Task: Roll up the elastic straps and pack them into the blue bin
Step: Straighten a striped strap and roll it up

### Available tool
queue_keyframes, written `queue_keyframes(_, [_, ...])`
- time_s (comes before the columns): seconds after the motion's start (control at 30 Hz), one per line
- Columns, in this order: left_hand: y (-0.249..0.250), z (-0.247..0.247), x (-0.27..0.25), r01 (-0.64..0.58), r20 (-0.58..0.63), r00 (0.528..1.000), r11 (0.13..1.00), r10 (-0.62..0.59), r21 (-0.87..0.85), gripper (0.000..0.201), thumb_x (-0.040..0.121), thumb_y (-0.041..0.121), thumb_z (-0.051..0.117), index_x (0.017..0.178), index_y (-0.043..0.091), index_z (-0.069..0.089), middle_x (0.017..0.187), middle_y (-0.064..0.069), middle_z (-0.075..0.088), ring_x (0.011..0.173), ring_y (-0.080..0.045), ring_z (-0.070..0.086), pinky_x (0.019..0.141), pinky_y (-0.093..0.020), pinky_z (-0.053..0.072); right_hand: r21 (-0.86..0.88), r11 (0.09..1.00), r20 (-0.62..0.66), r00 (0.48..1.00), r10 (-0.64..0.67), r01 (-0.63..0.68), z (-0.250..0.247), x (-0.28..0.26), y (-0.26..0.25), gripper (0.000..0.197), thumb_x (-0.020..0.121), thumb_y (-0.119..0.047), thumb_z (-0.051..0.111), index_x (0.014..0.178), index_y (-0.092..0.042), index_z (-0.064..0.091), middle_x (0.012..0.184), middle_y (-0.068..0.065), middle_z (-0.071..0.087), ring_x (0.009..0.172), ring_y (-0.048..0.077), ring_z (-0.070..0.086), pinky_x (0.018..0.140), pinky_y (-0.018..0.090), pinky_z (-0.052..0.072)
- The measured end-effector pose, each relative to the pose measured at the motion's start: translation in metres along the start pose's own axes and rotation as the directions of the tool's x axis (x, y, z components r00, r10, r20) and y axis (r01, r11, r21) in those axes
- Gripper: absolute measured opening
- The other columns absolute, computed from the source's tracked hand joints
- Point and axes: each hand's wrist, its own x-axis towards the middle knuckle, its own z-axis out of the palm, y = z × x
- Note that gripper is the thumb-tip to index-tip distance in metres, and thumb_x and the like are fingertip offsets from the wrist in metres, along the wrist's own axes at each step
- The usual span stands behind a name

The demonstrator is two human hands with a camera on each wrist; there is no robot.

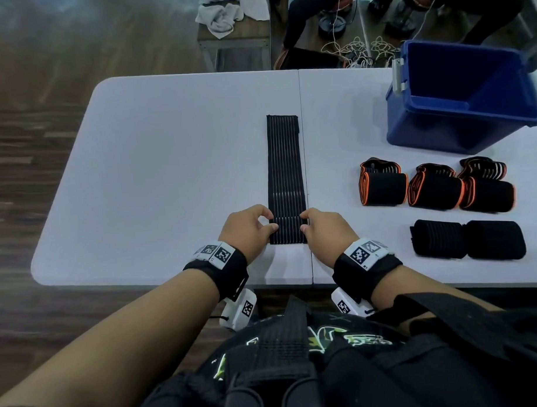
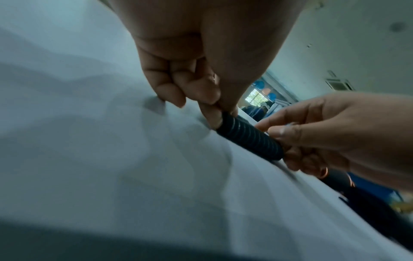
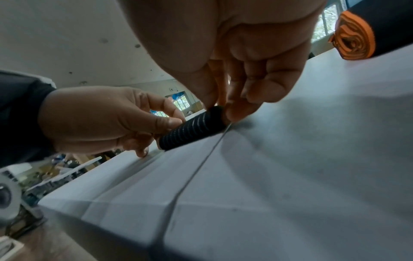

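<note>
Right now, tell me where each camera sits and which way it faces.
Head: worn high, looking down at the table; both forearms show.
Left wrist: low under the left hand, facing right along the strap roll.
Right wrist: low under the right hand, facing left.
Wrist views share the roll and both hands pinching its ends.

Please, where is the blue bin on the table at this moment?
In the head view, the blue bin stands at the far right corner of the white table, just behind the row of orange-edged rolled straps.
</note>
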Motion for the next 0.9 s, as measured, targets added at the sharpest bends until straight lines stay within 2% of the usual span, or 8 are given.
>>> queue_keyframes(0.13, [-0.001,-0.006,-0.001,-0.136,0.039,0.991,0.958,0.13,0.252,0.04,0.097,0.05,0.056,0.125,0.025,0.068,0.099,-0.001,0.077,0.099,-0.019,0.068,0.088,-0.032,0.052,-0.184,0.978,0.075,0.994,-0.085,0.097,-0.003,-0.006,0.002,0.05,0.092,-0.047,0.062,0.131,-0.018,0.052,0.113,0.006,0.055,0.105,0.027,0.057,0.084,0.037,0.049])
queue_keyframes(0.23, [-0.004,-0.009,-0.005,-0.22,0.159,0.972,0.901,0.171,0.375,0.068,0.086,0.065,0.063,0.142,0.028,0.055,0.11,-0.001,0.074,0.105,-0.02,0.066,0.085,-0.029,0.049,-0.259,0.958,0.077,0.991,-0.11,0.126,-0.003,-0.008,0.005,0.046,0.094,-0.032,0.062,0.136,-0.021,0.049,0.112,0.006,0.053,0.106,0.028,0.055,0.087,0.04,0.05])
queue_keyframes(0.3, [-0.009,-0.009,-0.007,-0.215,0.186,0.971,0.893,0.151,0.396,0.075,0.081,0.063,0.07,0.146,0.033,0.048,0.109,0.0,0.074,0.104,-0.02,0.066,0.086,-0.03,0.051,-0.194,0.974,0.047,0.993,-0.11,0.117,-0.006,-0.005,0.006,0.039,0.096,-0.025,0.058,0.134,-0.023,0.054,0.109,0.008,0.054,0.103,0.03,0.056,0.088,0.04,0.05])
queue_keyframes(0.4, [-0.013,-0.008,-0.005,-0.123,0.099,0.99,0.962,0.101,0.242,0.052,0.088,0.049,0.07,0.136,0.036,0.057,0.1,0.001,0.074,0.09,-0.016,0.064,0.081,-0.028,0.048,-0.057,0.996,0.03,0.997,-0.069,0.071,-0.013,0.002,0.006,0.031,0.098,-0.023,0.057,0.129,-0.024,0.064,0.104,0.009,0.062,0.1,0.03,0.062,0.084,0.034,0.048])
queue_keyframes(0.5, [-0.007,-0.007,-0.001,-0.046,0.051,0.998,0.995,0.042,0.085,0.027,0.095,0.043,0.061,0.119,0.032,0.069,0.077,0.014,0.063,0.08,-0.012,0.059,0.072,-0.026,0.041,0.1,0.995,0.027,1.0,-0.012,0.01,-0.017,0.01,0.009,0.016,0.097,-0.024,0.059,0.101,-0.019,0.074,0.083,0.006,0.067,0.085,0.026,0.064,0.067,0.029,0.043])
queue_keyframes(0.63, [-0.002,-0.004,0.006,0.022,0.016,1.0,0.999,-0.023,0.029,0.033,0.097,0.047,0.056,0.113,0.023,0.072,0.102,0.002,0.071,0.101,-0.019,0.063,0.084,-0.029,0.046,0.14,0.989,0.007,0.999,0.042,-0.042,-0.018,0.013,0.01,0.026,0.099,-0.029,0.057,0.074,-0.023,0.063,0.066,-0.004,0.056,0.064,0.012,0.052,0.054,0.025,0.032])
queue_keyframes(0.7, [-0.001,-0.002,0.008,0.041,0.004,0.999,0.999,-0.041,0.021,0.034,0.097,0.049,0.055,0.11,0.023,0.073,0.109,0.0,0.072,0.098,-0.017,0.061,0.083,-0.027,0.044,0.155,0.986,-0.008,0.997,0.071,-0.069,-0.016,0.015,0.01,0.037,0.099,-0.029,0.058,0.062,-0.023,0.055,0.06,-0.003,0.051,0.058,0.011,0.047,0.052,0.026,0.029])
queue_keyframes(0.9, [0.003,0.003,0.012,0.072,0.042,0.996,0.996,-0.074,0.047,0.039,0.099,0.051,0.051,0.089,0.021,0.072,0.088,0.0,0.071,0.087,-0.019,0.065,0.081,-0.036,0.054,0.157,0.981,-0.035,0.992,0.118,-0.112,-0.015,0.016,0.007,0.04,0.099,-0.028,0.056,0.064,-0.011,0.053,0.063,0.005,0.052,0.062,0.021,0.049,0.056,0.03,0.035])
